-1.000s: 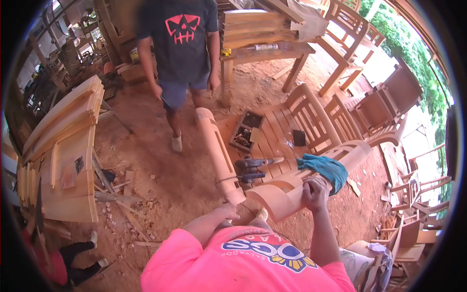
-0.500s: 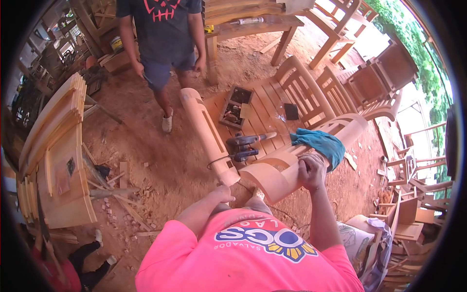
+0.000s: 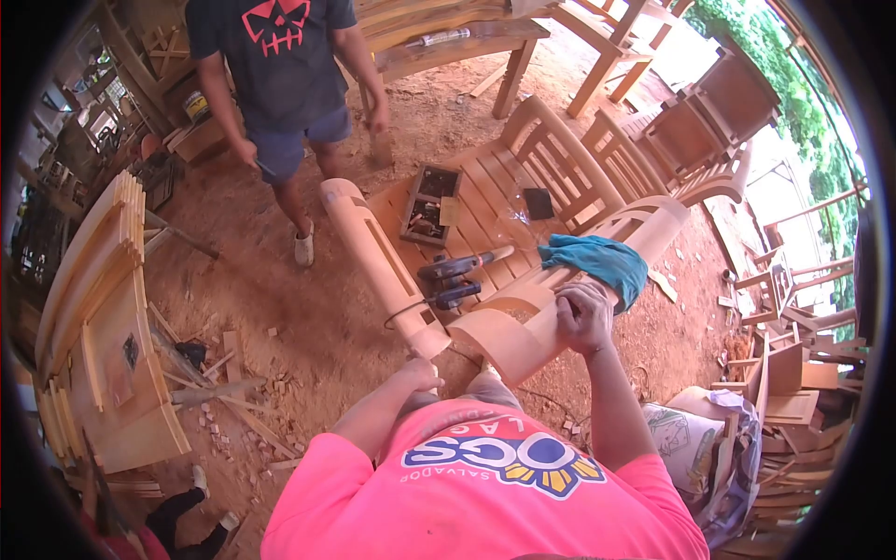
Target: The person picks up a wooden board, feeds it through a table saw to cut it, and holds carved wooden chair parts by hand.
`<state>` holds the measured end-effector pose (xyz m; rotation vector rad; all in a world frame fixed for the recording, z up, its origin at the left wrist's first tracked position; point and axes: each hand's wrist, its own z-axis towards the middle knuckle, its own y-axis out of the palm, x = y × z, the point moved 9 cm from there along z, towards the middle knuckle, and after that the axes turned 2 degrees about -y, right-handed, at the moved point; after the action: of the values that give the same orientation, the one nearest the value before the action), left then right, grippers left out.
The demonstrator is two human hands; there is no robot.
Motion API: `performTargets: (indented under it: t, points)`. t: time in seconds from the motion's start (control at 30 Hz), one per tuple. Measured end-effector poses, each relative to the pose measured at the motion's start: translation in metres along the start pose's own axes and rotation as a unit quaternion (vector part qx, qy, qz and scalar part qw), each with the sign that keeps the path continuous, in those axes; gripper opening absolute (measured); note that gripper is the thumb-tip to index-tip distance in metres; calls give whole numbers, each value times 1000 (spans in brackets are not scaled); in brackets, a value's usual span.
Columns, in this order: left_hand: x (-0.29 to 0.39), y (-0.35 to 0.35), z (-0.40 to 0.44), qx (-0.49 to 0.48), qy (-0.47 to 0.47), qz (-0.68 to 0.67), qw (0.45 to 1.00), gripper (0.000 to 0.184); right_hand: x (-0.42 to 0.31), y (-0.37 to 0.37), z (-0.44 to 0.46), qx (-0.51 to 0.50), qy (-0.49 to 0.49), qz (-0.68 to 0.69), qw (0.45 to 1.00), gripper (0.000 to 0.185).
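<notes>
My right hand (image 3: 585, 315) lies on the broad curved wooden armrest (image 3: 518, 338) of a slatted bench, with its fingers bent against the wood. Beside it a teal cloth (image 3: 597, 266) is draped over the same armrest. My left hand (image 3: 422, 375) is low in front of my body, by the near end of the other long wooden armrest (image 3: 378, 261). Its fingers look curled, and whatever they might hold is hidden. Between the armrests, a dark corded power tool (image 3: 453, 280) lies over the slatted seat (image 3: 504, 191), near a wooden box (image 3: 431, 203) of small items.
A co-worker (image 3: 280, 75) in a dark shirt stands beyond the left armrest. Stacked curved wooden panels (image 3: 107, 327) are on the left. Wooden chairs (image 3: 705, 126) and furniture parts crowd the right. Wood scraps litter the dirt floor (image 3: 280, 308). Another person's legs (image 3: 182, 518) show at lower left.
The whole view has shifted slightly, so most things sit further left. The co-worker has come a little nearer. My right hand is still on the armrest, and my left hand stays by the other armrest's end.
</notes>
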<state>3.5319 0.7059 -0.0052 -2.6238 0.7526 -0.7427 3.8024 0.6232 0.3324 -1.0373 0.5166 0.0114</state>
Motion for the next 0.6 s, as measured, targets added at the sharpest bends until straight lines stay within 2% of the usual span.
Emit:
performTargets:
  t: [0.13, 0.37, 0.5, 0.6]
  points:
    - [-9, 8, 15, 49, -11, 33, 998, 72, 0, 0, -1, -1, 4, 5, 1000, 8]
    - [-7, 5, 8, 36, -2, 13, 999, 75, -2, 0, 0, -17, 1, -11, 1000, 10]
    - [2, -2, -4, -11, 22, -5, 1000, 75, -1, 0, 0, -15, 7, -12, 1000, 10]
    - [-6, 5, 7, -12, 7, -18, 1000, 83, -1, 1, 1, -2, 10, -8, 1000, 10]
